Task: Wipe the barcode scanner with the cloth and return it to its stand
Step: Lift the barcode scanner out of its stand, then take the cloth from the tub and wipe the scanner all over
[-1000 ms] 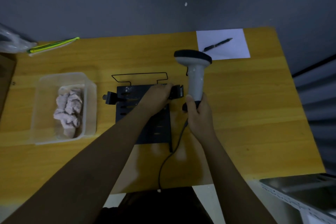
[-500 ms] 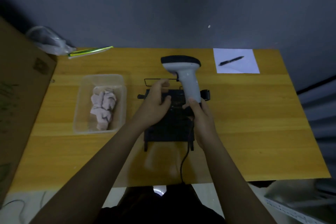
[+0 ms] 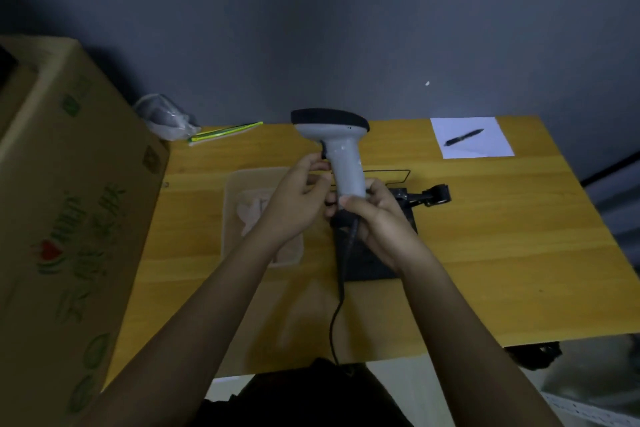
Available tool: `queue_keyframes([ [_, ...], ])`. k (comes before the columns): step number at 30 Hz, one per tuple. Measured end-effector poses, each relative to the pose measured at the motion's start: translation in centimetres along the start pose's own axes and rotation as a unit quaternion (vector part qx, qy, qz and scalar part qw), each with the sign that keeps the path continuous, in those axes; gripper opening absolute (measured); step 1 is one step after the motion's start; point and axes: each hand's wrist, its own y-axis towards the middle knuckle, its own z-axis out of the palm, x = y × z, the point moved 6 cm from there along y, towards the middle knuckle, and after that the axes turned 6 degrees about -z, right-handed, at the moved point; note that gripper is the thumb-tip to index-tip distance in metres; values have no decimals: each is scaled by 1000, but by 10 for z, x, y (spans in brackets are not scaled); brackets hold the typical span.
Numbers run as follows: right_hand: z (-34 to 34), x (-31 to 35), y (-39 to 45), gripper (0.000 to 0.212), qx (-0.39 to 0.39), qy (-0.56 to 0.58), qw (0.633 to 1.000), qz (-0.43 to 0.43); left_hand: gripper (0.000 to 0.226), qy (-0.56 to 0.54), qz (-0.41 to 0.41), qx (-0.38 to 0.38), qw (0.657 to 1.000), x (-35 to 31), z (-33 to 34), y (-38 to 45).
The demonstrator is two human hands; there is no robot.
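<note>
I hold a grey barcode scanner [image 3: 341, 149] with a dark head upright above the table. My right hand [image 3: 375, 215] grips the bottom of its handle, where the black cable [image 3: 337, 305] leaves and hangs toward the table's front edge. My left hand [image 3: 298, 194] touches the handle's left side with its fingertips near the trigger. The black stand [image 3: 412, 204] lies flat on the table behind and under my right hand. A pale crumpled cloth [image 3: 251, 210] lies in a clear plastic tub [image 3: 230, 218], partly hidden by my left wrist.
A big cardboard box [image 3: 65, 211] fills the left side. On the wooden table [image 3: 502, 253] lie white paper [image 3: 485, 146] with a black pen [image 3: 464, 137] at the back right, a green-yellow strip [image 3: 225, 132] and a clear plastic bag [image 3: 164, 118] at the back left.
My left hand has left the stand and come up to the scanner's handle. The scanner has been raised higher. The view has shifted, bringing the cardboard box into sight.
</note>
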Motion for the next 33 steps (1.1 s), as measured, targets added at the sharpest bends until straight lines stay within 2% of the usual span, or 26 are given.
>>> queue_keyframes([
  [4, 12, 7, 9, 27, -30, -7, 999, -23, 38, -6, 2, -3, 1000, -4, -11, -3],
  [8, 17, 16, 15, 13, -55, -93, 992, -71, 41, -34, 11, -6, 999, -15, -16, -7],
  [11, 22, 25, 17, 6, -44, -113, 988, -97, 45, -58, 1, 25, 998, -21, -14, -9],
  [15, 20, 31, 16, 7, -28, -130, 986, -101, 62, -37, -18, 57, 998, -19, -14, -9],
  [21, 14, 33, 11, 7, -17, -151, 984, -98, 65, -32, -12, 65, 997, -20, -7, -12],
  [26, 9, 33, 3, 8, -12, -204, 971, -126, 62, -54, -13, 61, 997, -15, -6, -14],
  [29, 8, 32, -1, 9, -30, -195, 970, -140, 56, -44, -13, 53, 998, -8, -14, -13],
  [33, 8, 30, 4, 14, -64, -179, 971, -146, 42, -33, -63, 15, 997, 16, -31, -6],
])
